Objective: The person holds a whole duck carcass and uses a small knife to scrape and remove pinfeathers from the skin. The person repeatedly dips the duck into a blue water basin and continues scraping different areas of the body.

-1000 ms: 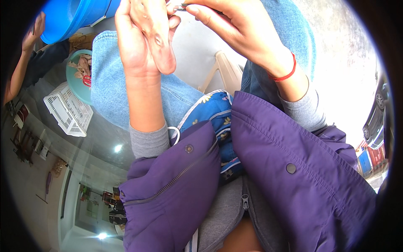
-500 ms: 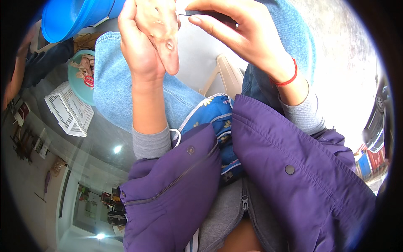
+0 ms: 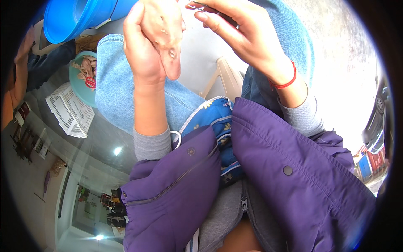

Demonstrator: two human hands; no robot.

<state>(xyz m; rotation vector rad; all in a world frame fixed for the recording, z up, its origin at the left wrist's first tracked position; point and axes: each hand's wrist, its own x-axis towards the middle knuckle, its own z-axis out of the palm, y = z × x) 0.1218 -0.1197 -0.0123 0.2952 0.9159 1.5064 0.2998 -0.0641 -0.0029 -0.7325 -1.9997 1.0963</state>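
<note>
My left hand is raised over my knees and grips a pale, pinkish piece of raw meat that has small dark marks on its skin. My right hand, with a red band at the wrist, pinches a thin metal tool at the frame's top edge. The tool's tip is right beside the top of the meat. Most of the tool is cut off by the edge, so its kind is unclear. Both forearms rise from purple jacket sleeves.
A blue bucket stands at the top left. Below it are a teal bowl holding more meat pieces and a white slotted basket. Another person's arm shows at the far left. A pale plastic stool sits between my jeans-clad knees.
My left hand has turned the meat slightly, so its broad side faces me more. My right hand stays at its top with the tool. Both hands sit a little lower in view.
</note>
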